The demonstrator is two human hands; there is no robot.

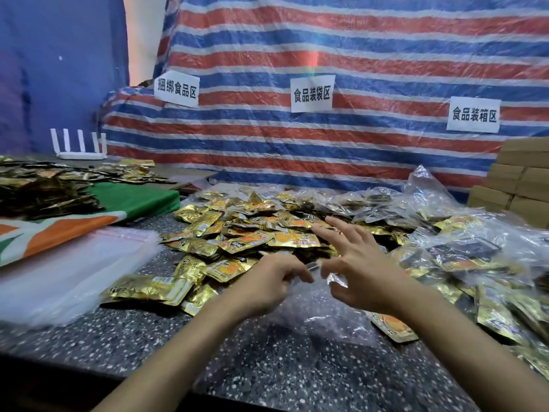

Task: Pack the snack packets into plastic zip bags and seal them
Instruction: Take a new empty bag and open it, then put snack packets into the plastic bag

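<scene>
Bag-opening, we judge: a clear zip bag (315, 319) lies flat on the counter (267, 370) near its front edge, mouth turned toward the heap of snack packets (255, 230) at the counter's middle. The left hand (267, 282) has its fingers curled onto the bag's lip, pinching film as far as we can see. The right hand (359, 263) is splayed wide, thumb low beside the same lip, and we cannot tell whether it grips anything. To do this well we would rub the two lips apart, hold the mouth agape with one hand, then sweep packets in (flat, not on edge). Film is near invisible against the speckle, so the bag's outline and zip strip are uncertain; blur smears the left fingertips. Filled bags (463, 251) at the right edge run out of view.
</scene>
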